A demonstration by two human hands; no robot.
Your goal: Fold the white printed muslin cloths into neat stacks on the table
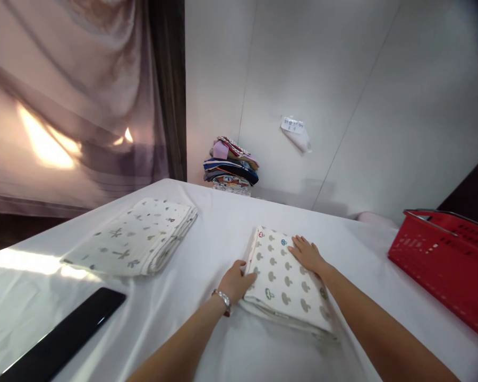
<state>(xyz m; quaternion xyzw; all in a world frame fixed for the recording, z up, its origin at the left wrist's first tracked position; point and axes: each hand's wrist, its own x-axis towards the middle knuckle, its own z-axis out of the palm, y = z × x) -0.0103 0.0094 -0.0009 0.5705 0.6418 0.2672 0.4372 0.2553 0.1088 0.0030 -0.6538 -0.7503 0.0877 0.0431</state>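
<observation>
A folded white cloth with a mushroom print (279, 270) lies flat in front of me on the white-covered table. My left hand (236, 284) grips its left edge, thumb on top and the other fingers tucked at the side or underneath. A silver bracelet (224, 301) circles that wrist. Resting on the cloth's upper right part, my right hand (307, 254) is flat with its fingers stretched out. Farther left lies a second folded white cloth with a grey leaf-like print (139, 236), which neither hand touches.
A black flat device (69, 334) lies at the front left. At the right stands a red plastic basket (442, 260). Beyond the far table edge is a stack of folded fabrics (231, 167) against the wall. A curtain (75, 95) hangs at the left.
</observation>
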